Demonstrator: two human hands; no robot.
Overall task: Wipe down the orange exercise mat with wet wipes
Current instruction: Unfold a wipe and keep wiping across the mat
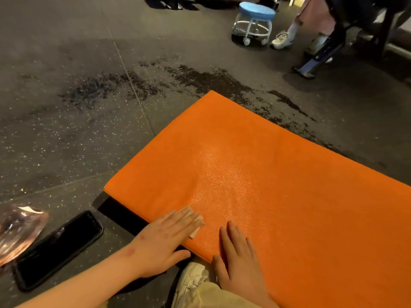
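Orange mat [278,174] lies flat on dark speckled floor [66,130]. Left hand [162,238] – fingers straight – presses white wet wipe [196,221] onto mat's near edge. Right hand [239,261] rests flat on mat just beside it, holding nothing; phone [60,247] on floor to the left.

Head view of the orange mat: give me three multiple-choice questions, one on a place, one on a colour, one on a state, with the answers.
1. Where is the black phone relative to the orange mat?
A. on top of it
B. on the floor to its left
C. under it

2. What colour is the seat of the stool?
A. blue
B. red
C. green

3. What is the left hand doing with the wipe?
A. pressing it flat on the mat
B. crumpling it in a fist
C. holding it in the air

Answers: 1 B, the phone lies on the dark floor beside the mat's left edge. 2 A, the round seat is light blue. 3 A, straight fingers lie over the wipe on the mat.
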